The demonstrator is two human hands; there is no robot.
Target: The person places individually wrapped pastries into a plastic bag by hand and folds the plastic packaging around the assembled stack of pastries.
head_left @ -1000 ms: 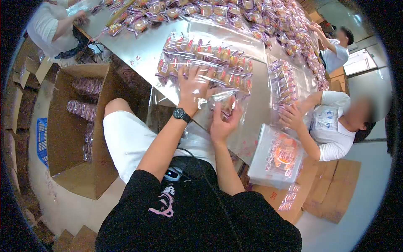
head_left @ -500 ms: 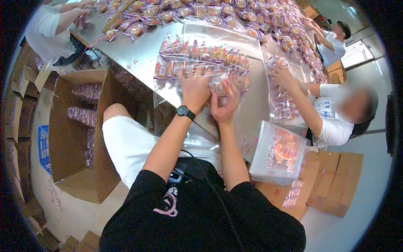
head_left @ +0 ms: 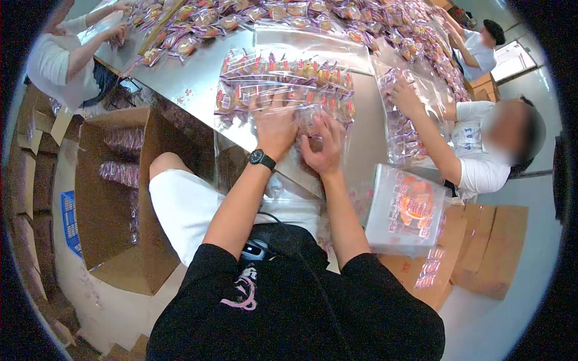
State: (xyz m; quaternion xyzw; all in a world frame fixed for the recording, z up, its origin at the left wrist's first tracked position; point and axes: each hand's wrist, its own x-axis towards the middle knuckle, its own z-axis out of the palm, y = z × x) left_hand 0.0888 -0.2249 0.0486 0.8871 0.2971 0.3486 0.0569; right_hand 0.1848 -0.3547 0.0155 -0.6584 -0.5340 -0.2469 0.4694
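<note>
By pkt rows (head_left: pixel 283 72), L hand (head_left: pixel 278 129) part-open; R hand (head_left: pixel 323 145) half-curled, hold unclear thru film (head_left: pixel 309 115).

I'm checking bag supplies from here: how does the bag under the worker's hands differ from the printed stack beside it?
The filled bag bulges with rows of wrapped pieces; the printed stack lies flat, with no pieces visible inside. The stack shows a big orange print; none shows on the bag. Both look like see-through plastic.
</note>
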